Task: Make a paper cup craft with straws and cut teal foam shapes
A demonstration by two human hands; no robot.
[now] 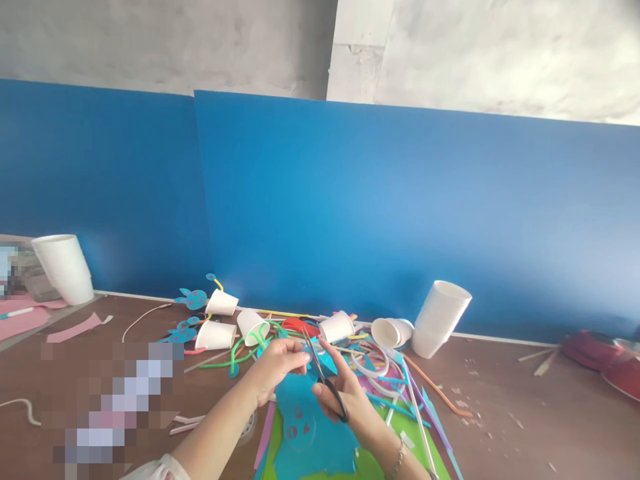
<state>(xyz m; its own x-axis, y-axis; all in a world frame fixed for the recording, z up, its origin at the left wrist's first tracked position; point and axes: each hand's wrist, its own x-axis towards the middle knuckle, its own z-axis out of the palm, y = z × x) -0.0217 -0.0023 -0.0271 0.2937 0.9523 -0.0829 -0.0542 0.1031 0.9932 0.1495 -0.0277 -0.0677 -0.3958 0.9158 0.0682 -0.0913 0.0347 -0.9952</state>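
Note:
My right hand (347, 400) grips scissors (325, 383) with black handles, their blades pointing up and away. Beside the blades, my left hand (280, 367) is closed in a pinch at what looks like a small piece of blue paper, partly hidden by the fingertips. Below both hands lies a blue paper sheet (315, 450) with a face drawn inside a rounded outline. Green paper (405, 430) sits underneath it. Around my hands are coloured pipe cleaners and paper scraps, heaped together.
Paper cups, one (223, 303) with a blue rabbit head (194, 299) by it, lie along the blue partition (400, 200). Cup stacks (440, 320) stand right and far left. A tape roll (247, 427) is left of the sheet. Red objects (595, 350) sit far right.

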